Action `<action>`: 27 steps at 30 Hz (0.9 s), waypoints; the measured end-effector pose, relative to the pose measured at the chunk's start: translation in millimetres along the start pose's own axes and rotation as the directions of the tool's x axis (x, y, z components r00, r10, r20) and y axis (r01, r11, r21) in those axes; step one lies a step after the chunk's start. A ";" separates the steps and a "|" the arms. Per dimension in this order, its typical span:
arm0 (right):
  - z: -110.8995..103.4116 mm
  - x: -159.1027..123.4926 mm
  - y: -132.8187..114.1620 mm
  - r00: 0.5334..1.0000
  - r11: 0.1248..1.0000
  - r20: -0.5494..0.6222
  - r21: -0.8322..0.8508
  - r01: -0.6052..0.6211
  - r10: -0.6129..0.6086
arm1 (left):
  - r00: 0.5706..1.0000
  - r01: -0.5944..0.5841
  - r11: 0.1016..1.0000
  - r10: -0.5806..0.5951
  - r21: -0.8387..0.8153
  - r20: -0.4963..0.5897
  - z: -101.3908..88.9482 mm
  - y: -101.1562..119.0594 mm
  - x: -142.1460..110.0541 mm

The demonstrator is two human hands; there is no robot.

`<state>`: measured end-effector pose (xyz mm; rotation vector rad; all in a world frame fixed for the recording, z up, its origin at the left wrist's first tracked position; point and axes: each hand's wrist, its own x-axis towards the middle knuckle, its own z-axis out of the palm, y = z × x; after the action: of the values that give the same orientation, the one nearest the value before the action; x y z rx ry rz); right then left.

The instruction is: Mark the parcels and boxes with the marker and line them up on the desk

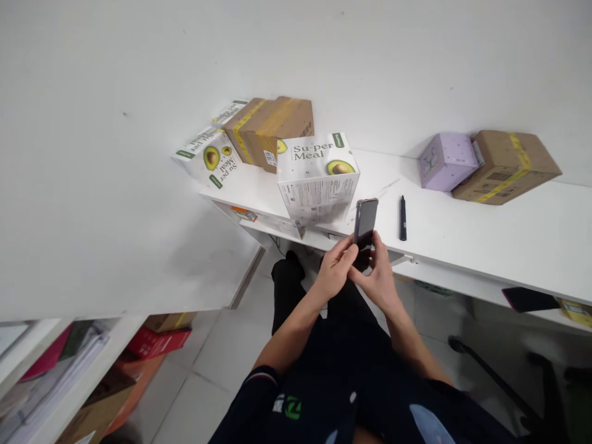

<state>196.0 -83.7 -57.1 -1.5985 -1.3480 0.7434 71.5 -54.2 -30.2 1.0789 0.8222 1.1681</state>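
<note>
A dark smartphone [365, 220] stands upright in both my hands, just in front of the white desk [485, 234]. My left hand [333, 271] wraps its lower left edge, and my right hand [377, 274] wraps the lower right edge, fingers closed on it. Directly behind the phone sits a white "Super Meal" avocado box [317, 179] on the desk. A black pen [402, 217] lies on the desk just right of the phone.
Brown cardboard boxes [271, 129] and another avocado box [209, 158] stand at the desk's far left. A lilac box [447, 161] and a taped cardboard box [506, 165] sit at right. Shelves with folders and boxes [83, 376] are lower left. A chair base [499, 376] is under the desk.
</note>
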 end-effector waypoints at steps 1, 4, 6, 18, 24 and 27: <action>-4.8 4.4 3.6 0.999 0.998 -0.013 -0.057 -0.040 0.039 | 1.000 -0.013 0.998 0.012 0.060 0.006 -2.1 -2.5 1.7; -19.5 24.5 10.8 0.987 0.946 -0.070 -0.283 -0.155 0.141 | 0.994 -0.053 0.982 0.069 0.179 -0.088 -19.2 -13.6 8.6; -25.7 40.5 13.6 0.980 0.877 -0.081 -0.437 -0.198 0.181 | 0.966 -0.074 0.973 0.125 0.219 -0.228 -38.3 -22.7 15.2; -22.5 85.1 18.3 0.987 0.708 0.049 -0.702 -0.075 0.152 | 0.761 0.173 0.984 -0.151 -0.027 -0.631 -119.7 -39.4 54.1; -33.8 151.3 -45.8 0.930 0.871 0.010 -0.348 0.347 -0.367 | 0.784 0.292 0.914 -0.397 -0.281 -0.478 -119.8 -33.1 67.6; -20.8 207.3 -83.5 0.830 0.743 0.162 -0.380 0.551 -0.533 | 0.794 0.316 0.891 -0.436 -0.326 -0.424 -119.8 -31.1 70.7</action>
<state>225.1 113.0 47.1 -1.3726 -1.9834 0.1297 -14.4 40.2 -93.7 0.3790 1.1943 1.1658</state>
